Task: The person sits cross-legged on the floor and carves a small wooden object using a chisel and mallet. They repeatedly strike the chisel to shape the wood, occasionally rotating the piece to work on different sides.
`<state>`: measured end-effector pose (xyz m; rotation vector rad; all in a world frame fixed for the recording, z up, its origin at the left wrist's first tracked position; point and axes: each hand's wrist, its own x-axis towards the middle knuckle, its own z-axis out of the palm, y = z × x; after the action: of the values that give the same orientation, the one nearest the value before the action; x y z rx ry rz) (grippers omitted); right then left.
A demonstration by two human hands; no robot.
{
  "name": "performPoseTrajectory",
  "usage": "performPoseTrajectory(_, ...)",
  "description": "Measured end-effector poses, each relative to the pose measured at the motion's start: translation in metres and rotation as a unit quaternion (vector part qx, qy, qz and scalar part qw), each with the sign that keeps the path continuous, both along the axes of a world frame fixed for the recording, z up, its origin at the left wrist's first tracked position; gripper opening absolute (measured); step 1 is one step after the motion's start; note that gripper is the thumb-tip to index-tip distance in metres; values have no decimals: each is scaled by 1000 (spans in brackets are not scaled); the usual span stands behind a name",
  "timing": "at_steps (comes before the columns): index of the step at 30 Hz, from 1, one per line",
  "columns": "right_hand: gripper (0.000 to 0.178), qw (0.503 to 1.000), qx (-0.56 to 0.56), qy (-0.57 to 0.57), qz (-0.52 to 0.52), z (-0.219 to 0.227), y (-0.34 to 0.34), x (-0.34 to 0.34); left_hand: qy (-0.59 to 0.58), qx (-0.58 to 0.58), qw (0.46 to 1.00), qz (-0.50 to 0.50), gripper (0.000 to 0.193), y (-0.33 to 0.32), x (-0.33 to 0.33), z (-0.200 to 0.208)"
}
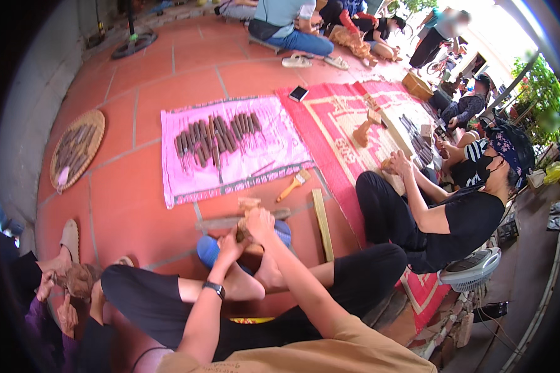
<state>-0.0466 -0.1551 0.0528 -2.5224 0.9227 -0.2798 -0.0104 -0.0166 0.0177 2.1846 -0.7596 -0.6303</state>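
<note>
Head view: left fingers [231,247] and right fingers [260,220] look closed on a wooden piece [249,203] jutting just beyond them, probably mid-shaping; next move likely calls for steady bracing, hand tools [200,138] farther out.

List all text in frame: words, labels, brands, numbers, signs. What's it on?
Pink sheet: print along its border strip, partly legible; wording withheld.
Red-and-cream mat: large cream character-like marks; can't tell what they read.
Tan shirt: small dark print near the picture's bottom edge, too small to read.
No other text I can make out.
</note>
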Motion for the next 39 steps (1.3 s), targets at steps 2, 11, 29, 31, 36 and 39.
performPoseTrajectory(2, 20, 1000, 13, -13, 4, 5, 9, 6, -6, 12, 1000, 9, 76, 7, 6, -6)
performPoseTrajectory(11, 16, 1000, -7, 14, 8, 21, 11, 14, -4, 52, 999, 5, 74, 5, 8, 0)
performPoseTrajectory(29, 18, 999, 3, -11, 40, -10, 6, 3, -16, 5, 1000, -6, 73, 2, 9, -16)
performPoseTrajectory(31, 18, 999, -13, -42, 30, -18, 3, -1, 17, -8, 1000, -9, 73, 0, 6, -8)
performPoseTrajectory(36, 21, 999, -6, -38, 32, -7, 0, -2, 3, 6, 1000, 0, 62, 4, 7, 4)
performPoseTrajectory(39, 20, 997, -43, -57, 11, -7, 0, -3, -4, 10, 1000, 15, 58, 2, 3, 9)
